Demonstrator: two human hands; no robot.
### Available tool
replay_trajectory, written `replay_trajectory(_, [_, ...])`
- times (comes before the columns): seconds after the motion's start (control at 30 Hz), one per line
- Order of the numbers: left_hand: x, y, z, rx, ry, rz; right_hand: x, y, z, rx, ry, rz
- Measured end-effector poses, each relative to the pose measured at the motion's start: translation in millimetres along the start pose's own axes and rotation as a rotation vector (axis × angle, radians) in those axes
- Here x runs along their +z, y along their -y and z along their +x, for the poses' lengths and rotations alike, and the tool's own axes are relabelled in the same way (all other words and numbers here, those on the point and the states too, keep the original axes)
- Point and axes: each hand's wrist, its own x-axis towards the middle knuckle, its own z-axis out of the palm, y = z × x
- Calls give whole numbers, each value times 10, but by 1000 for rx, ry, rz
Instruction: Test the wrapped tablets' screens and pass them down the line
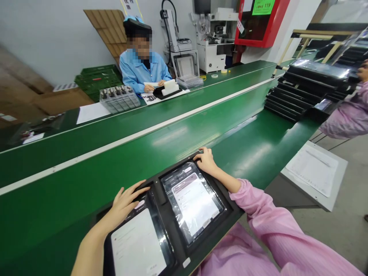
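Observation:
On the green bench in front of me lies a black tray (161, 197) with two recesses. Each recess holds a tablet with a lit, pale screen: the left tablet (138, 245) and the right tablet (194, 203), which has shiny clear film over it. My left hand (123, 209) rests with outstretched fingers across the far edge of the left tablet; nothing is gripped in it. At the far right corner of the tray, my right hand (206, 161) has its fingers bent around the edge, beside the right tablet's top corner. The fingertips there are partly hidden.
A stack of black trays (299, 92) stands at the right, near another person's pink sleeve (347, 111). Across the bench a co-worker in blue (143, 71) sits by a clear parts box (119, 99). A white rail (161, 124) runs along the bench. Papers (313, 166) lie on a side shelf.

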Motion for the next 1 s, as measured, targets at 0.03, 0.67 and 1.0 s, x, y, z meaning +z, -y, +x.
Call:
replay_trajectory(0.03, [13, 11, -9, -15, 8, 7, 0, 36, -40, -42, -35, -35])
replay_trajectory(0.67, [-54, -275, -21, -127, 117, -72, -23, 17, -123, -383, -142, -160])
replay_trajectory(1.0, [94, -138, 1, -144, 42, -36, -46, 105, -92, -509, 131, -285])
